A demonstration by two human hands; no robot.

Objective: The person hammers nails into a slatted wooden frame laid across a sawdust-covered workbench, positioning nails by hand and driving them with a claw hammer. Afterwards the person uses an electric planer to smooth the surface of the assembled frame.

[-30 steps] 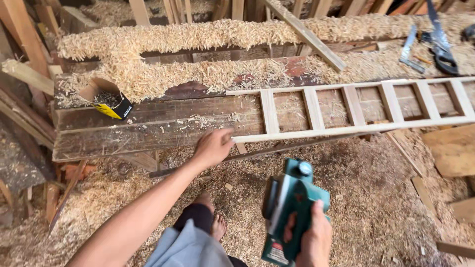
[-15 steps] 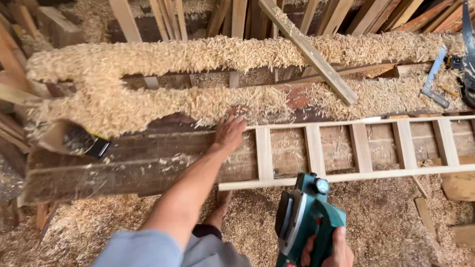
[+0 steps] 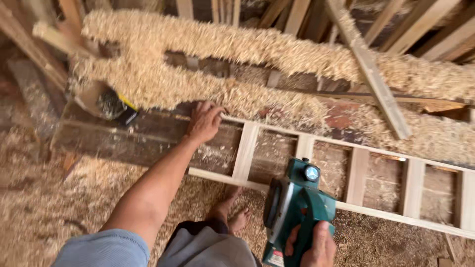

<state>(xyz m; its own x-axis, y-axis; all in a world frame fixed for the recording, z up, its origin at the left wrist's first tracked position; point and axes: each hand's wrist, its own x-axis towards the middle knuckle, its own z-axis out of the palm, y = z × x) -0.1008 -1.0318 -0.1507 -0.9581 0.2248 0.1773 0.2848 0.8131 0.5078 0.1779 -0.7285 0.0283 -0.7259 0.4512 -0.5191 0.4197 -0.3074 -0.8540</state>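
A pale wooden ladder-shaped frame (image 3: 356,173) lies across dark planks (image 3: 143,136), running off to the right. My left hand (image 3: 204,121) grips the far left corner of the frame, fingers curled over its far rail. My right hand (image 3: 311,244) holds a teal electric hand planer (image 3: 296,207) by its handle, raised just in front of the frame's near rail. My bare foot (image 3: 232,217) stands on the shavings below.
Thick heaps of wood shavings (image 3: 208,54) cover the bench behind the frame and the floor (image 3: 44,198). A loose wooden batten (image 3: 373,79) lies slanted across the shavings. A yellow-and-black object (image 3: 114,106) sits at the left. Timber pieces stand along the top edge.
My left hand has moved from the planks' near edge up to the frame's far left corner. The view has swung left and closer, and the planer has stayed in my right hand.
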